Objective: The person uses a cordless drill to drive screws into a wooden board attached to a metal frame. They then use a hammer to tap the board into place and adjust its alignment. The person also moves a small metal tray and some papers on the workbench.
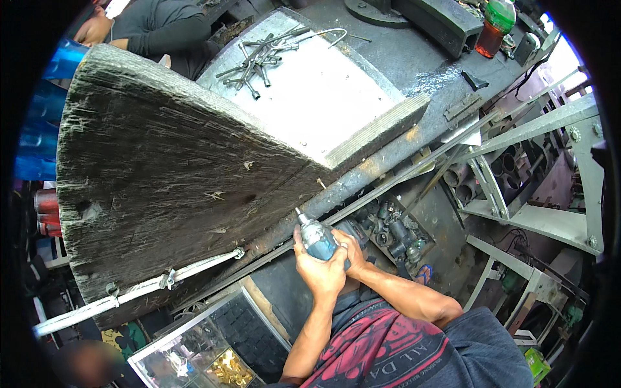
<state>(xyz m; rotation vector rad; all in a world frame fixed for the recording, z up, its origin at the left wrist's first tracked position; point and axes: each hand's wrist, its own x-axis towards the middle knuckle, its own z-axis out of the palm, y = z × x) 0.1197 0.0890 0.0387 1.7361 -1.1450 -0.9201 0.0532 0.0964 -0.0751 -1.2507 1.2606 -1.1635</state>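
Observation:
A blue-grey cordless drill is in front of my body, its narrow tip pointing up and away toward the thick wooden slab. My left hand is closed round the drill's body, thumb and fingers along its sides. On the other side my right hand grips it too, near the handle, partly hidden by the drill and my left hand. The drill's tip appears apart from the slab and from the metal bench edge.
T-handled wrenches lie on a pale sheet on the bench. A bottle of red liquid stands far right. Below are a tray of machine parts and a compartment case with brass fittings. A person's sleeve shows far left.

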